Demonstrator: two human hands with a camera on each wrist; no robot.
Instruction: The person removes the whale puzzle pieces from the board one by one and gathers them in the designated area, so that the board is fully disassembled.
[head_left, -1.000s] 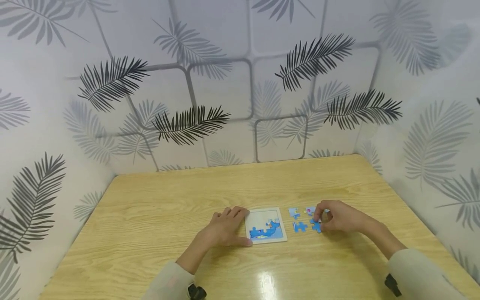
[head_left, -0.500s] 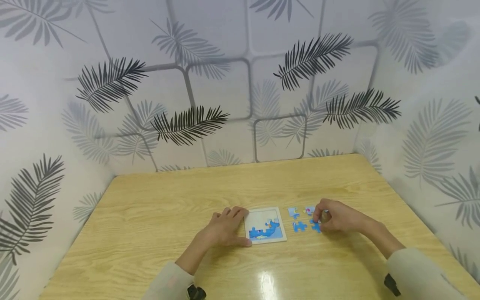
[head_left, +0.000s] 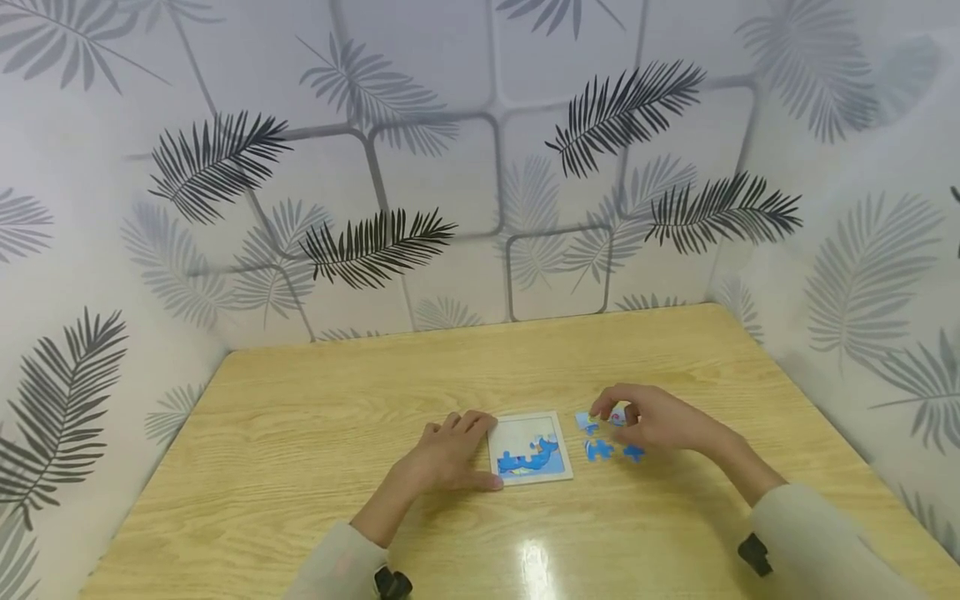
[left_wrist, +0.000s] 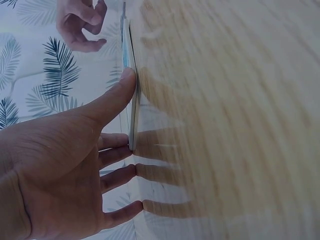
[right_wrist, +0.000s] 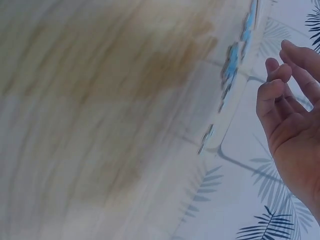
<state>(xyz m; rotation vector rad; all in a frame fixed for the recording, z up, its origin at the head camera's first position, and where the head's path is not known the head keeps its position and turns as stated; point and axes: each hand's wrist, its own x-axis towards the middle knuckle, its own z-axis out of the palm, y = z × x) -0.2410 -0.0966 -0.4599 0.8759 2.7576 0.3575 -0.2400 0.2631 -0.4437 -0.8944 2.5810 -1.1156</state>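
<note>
At least four loose puzzle pieces lie on the worktop just right of the tray. The tray's near part shows joined blue picture, its far-left part bare, so I'd call it about half done. I have the left hand on the tray's left edge, fingers spread; the right hand hovers right of the tray, fingers loosely bent, seemingly holding nothing

On the table, the tray touches my left hand on its right, joined pieces in it; loose pieces lie beneath and left of my right hand.
</note>
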